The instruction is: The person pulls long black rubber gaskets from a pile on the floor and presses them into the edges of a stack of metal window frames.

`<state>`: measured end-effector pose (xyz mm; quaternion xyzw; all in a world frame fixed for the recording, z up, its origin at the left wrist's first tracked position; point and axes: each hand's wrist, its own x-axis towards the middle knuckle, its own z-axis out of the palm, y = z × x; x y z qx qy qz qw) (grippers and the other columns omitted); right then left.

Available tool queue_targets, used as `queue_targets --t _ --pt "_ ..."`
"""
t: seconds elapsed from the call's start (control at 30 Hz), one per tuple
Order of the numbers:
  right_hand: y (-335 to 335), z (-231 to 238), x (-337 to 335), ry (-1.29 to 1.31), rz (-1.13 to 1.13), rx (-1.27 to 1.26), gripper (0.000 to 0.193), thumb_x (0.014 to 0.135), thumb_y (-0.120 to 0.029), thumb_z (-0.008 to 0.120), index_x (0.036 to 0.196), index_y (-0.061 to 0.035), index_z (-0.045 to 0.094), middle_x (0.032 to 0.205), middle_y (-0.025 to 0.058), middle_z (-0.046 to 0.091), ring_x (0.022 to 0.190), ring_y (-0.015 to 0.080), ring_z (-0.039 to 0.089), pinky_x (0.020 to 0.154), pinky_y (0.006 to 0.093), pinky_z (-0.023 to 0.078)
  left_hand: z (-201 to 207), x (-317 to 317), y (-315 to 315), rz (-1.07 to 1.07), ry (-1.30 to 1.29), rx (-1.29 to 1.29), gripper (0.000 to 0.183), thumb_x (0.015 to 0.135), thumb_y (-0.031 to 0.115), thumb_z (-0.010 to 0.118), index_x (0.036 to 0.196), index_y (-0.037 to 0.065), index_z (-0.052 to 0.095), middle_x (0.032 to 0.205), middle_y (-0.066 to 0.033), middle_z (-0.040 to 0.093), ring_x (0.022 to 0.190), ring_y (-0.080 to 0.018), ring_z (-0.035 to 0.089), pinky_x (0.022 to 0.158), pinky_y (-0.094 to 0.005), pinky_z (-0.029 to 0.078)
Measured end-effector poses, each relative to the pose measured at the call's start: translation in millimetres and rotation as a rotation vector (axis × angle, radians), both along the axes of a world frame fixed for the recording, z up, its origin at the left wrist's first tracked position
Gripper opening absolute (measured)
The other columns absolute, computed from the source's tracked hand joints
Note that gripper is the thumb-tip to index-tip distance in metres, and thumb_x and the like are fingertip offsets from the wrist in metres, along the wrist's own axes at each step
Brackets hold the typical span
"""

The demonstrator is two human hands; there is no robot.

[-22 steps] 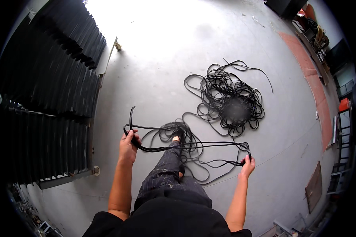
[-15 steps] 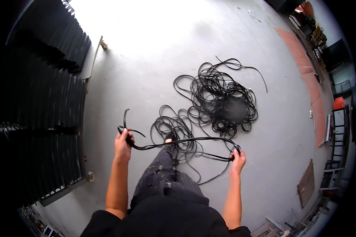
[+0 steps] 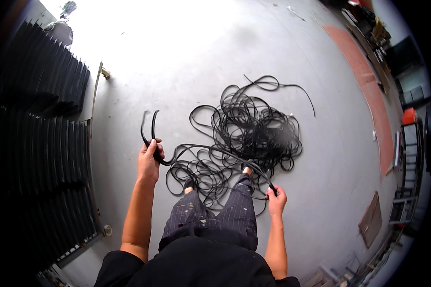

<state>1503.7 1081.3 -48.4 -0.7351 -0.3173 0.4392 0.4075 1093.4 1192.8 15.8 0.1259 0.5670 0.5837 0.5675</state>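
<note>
Black cable hangs in doubled strands between my two hands, sagging a little on its way across my legs. My left hand is closed around one part of it, and two short ends stick up above the fist. Lower on the right, my right hand grips the strands between thumb and fingers. Beyond my feet lies a big tangled heap of the same black cable. A looser set of loops spreads around my left foot. One loose tail reaches out at the heap's far side.
Stacked black ribbed panels line the left side on a rack. A reddish sheet runs along the floor at the right. A brown board lies near a metal ladder-like frame. The floor is smooth grey.
My right foot has come into view beside the heap, and the heap sits nearer. The cable ends over my left hand now point upward. My right hand has moved slightly left and down.
</note>
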Motion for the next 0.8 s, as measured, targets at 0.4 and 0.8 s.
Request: queue_targets --t 0.4,0.8 --pt "182 -18 160 -0.029 0.347 -0.007 0.008 0.080 -0.007 0.058 0.081 0.0006 0.056 0.063 0.0024 0.058 0.054 0.0086 0.054 0.050 0.0230 0.043 24 171 13 0.194 -0.019 -0.128 0.018 0.093 0.019 0.049 0.096 0.002 0.053 0.071 -0.0023 0.051 0.061 -0.0120 0.047 0.056 -0.0251 0.041" --pt "153 -89 163 -0.247 0.598 -0.080 0.017 0.074 -0.009 0.064 0.087 0.0001 0.060 0.066 0.0048 0.061 0.058 0.0106 0.057 0.057 0.0257 0.046 3 188 16 0.228 0.042 -0.225 0.019 0.091 0.021 0.053 0.095 0.003 0.052 0.071 -0.0032 0.052 0.060 -0.0137 0.047 0.057 -0.0272 0.042"
